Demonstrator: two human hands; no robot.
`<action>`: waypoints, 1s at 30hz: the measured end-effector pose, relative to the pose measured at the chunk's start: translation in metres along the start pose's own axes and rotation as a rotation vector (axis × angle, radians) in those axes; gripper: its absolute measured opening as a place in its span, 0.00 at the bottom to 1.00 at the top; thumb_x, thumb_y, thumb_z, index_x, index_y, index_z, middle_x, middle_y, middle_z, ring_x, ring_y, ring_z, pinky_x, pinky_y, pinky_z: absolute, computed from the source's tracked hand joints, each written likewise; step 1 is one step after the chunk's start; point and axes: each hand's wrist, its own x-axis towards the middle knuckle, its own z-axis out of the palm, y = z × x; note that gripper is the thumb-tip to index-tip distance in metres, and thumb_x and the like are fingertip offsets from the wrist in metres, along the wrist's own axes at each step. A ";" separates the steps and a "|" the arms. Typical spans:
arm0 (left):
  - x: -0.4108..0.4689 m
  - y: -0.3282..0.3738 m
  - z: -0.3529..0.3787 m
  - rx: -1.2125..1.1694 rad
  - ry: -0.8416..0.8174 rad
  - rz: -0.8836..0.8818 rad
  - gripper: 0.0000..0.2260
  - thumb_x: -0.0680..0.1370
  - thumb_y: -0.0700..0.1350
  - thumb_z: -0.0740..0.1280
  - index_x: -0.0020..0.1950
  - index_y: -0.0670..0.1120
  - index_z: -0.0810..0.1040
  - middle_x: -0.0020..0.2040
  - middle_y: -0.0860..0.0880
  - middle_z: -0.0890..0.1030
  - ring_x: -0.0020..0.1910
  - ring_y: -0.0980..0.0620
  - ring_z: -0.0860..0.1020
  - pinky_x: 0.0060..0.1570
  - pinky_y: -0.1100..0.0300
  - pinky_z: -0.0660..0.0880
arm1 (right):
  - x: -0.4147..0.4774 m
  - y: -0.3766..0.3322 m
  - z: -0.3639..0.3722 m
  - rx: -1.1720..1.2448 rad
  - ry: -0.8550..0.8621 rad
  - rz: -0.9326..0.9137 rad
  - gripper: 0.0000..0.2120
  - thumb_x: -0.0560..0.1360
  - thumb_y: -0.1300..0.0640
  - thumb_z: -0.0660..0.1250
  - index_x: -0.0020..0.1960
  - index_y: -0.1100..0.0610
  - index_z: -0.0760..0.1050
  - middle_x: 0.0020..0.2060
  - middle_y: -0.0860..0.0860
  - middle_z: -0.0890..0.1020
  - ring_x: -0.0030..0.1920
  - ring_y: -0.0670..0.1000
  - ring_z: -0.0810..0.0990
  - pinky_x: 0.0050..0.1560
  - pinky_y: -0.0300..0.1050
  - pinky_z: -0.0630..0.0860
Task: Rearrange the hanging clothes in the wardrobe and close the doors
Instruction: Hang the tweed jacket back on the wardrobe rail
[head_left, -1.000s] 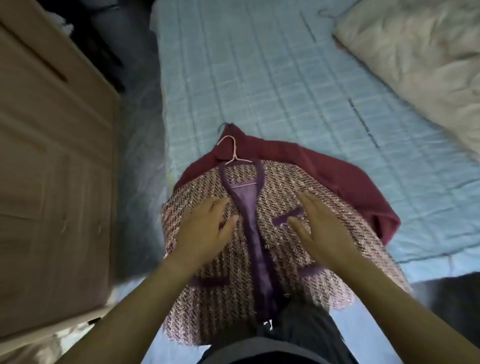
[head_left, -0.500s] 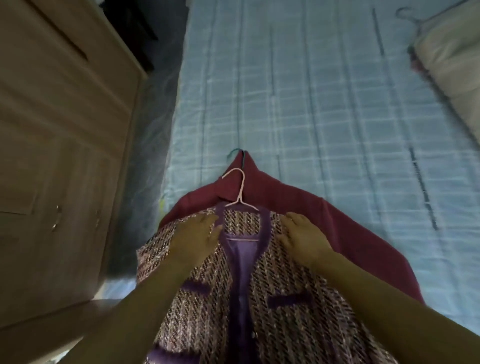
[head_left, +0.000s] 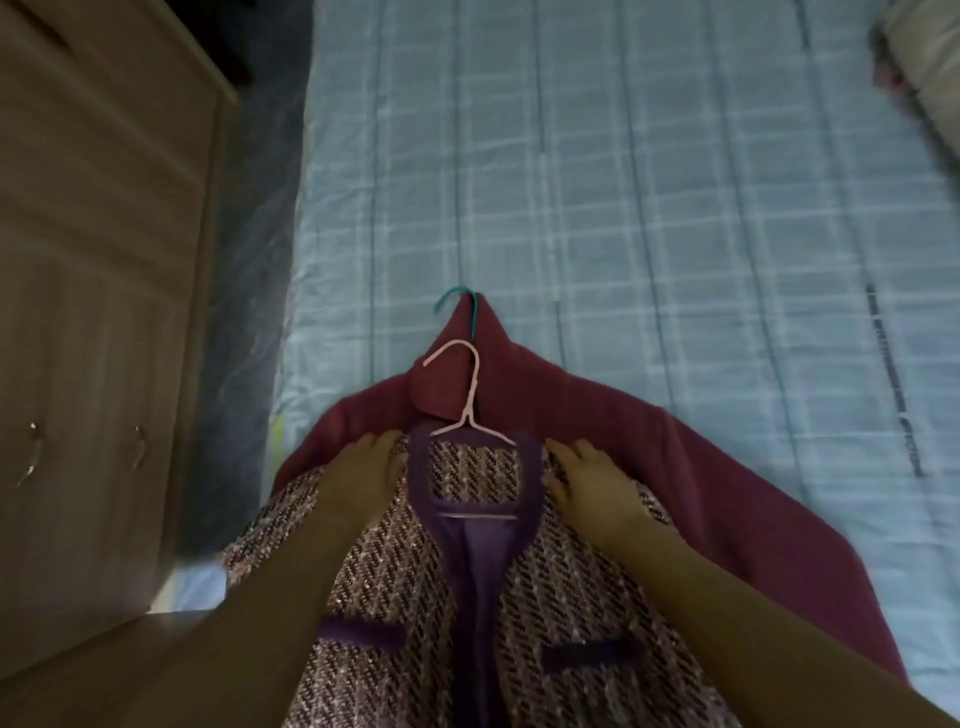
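A pink-and-purple tweed jacket on a pink hanger lies flat on the bed, on top of a maroon coat whose green hanger hook pokes out above. My left hand rests flat on the jacket's left shoulder. My right hand rests flat on its right shoulder. Neither hand visibly grips the fabric. A wooden wardrobe with shut doors and metal handles stands at the left.
The bed with a light blue checked cover fills the middle and right. A cream duvet lies at the top right corner. A dark gap of floor runs between bed and wardrobe.
Both hands slid up the tweed jacket from its chest to its shoulders. The view moved closer over the clothes.
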 end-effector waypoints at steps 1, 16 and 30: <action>0.002 -0.001 -0.001 -0.004 -0.013 0.013 0.21 0.80 0.54 0.53 0.68 0.45 0.70 0.57 0.37 0.77 0.55 0.36 0.76 0.56 0.45 0.72 | -0.001 -0.003 -0.001 0.002 0.009 0.012 0.23 0.79 0.49 0.58 0.73 0.53 0.63 0.61 0.58 0.73 0.57 0.60 0.73 0.55 0.53 0.73; -0.166 -0.020 -0.065 -0.276 0.259 0.398 0.21 0.75 0.63 0.52 0.60 0.54 0.73 0.50 0.52 0.78 0.47 0.52 0.77 0.42 0.57 0.71 | -0.172 -0.078 -0.038 0.049 0.330 -0.149 0.15 0.76 0.48 0.63 0.61 0.52 0.73 0.47 0.51 0.77 0.45 0.54 0.78 0.42 0.52 0.75; -0.366 -0.027 -0.081 -0.314 0.677 0.495 0.19 0.76 0.63 0.55 0.59 0.54 0.74 0.54 0.54 0.79 0.49 0.53 0.78 0.43 0.56 0.72 | -0.347 -0.137 -0.042 0.018 0.696 -0.497 0.20 0.74 0.57 0.69 0.65 0.49 0.74 0.41 0.45 0.78 0.39 0.41 0.74 0.39 0.33 0.71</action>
